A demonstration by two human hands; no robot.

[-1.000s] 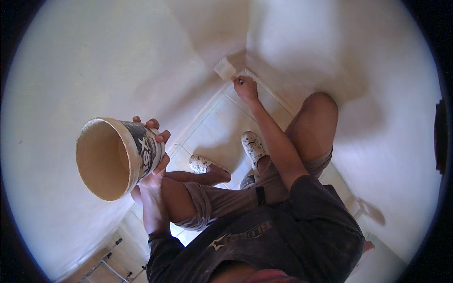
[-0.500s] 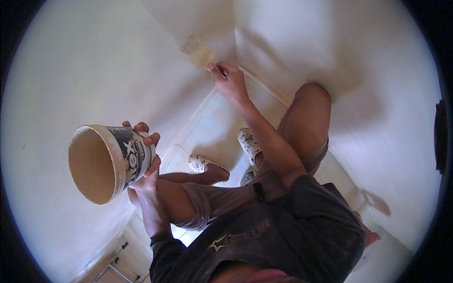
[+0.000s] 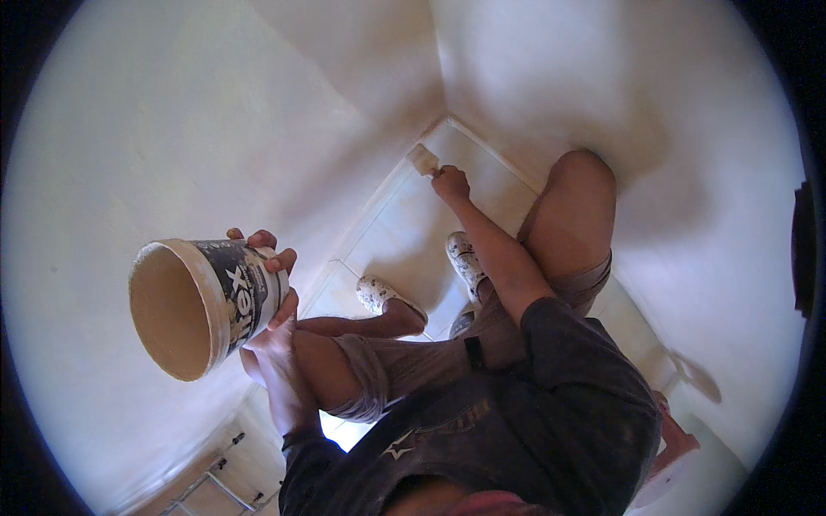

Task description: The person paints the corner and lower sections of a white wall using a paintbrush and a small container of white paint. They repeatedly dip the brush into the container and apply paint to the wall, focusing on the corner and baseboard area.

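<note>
A paint-smeared plastic bucket, dark-labelled with a cream rim, rests tilted on its side in my left hand. Its mouth faces left, and the inside is coated in cream paint. My left fingers wrap round its lower part near the base. At the foot of the left wall, close to the corner, my right hand grips a paintbrush by its handle. The bristles are cream and lie against or just before the skirting; I cannot tell whether they touch.
Pale walls meet at a corner ahead. Skirting edges a light tiled floor where my speckled clogs stand. My bent right knee is beside the right wall. A pinkish object and a metal frame lie behind me.
My right hand has brought the brush down from the left wall to the skirting near the corner. The bucket in my left hand has shifted only slightly.
</note>
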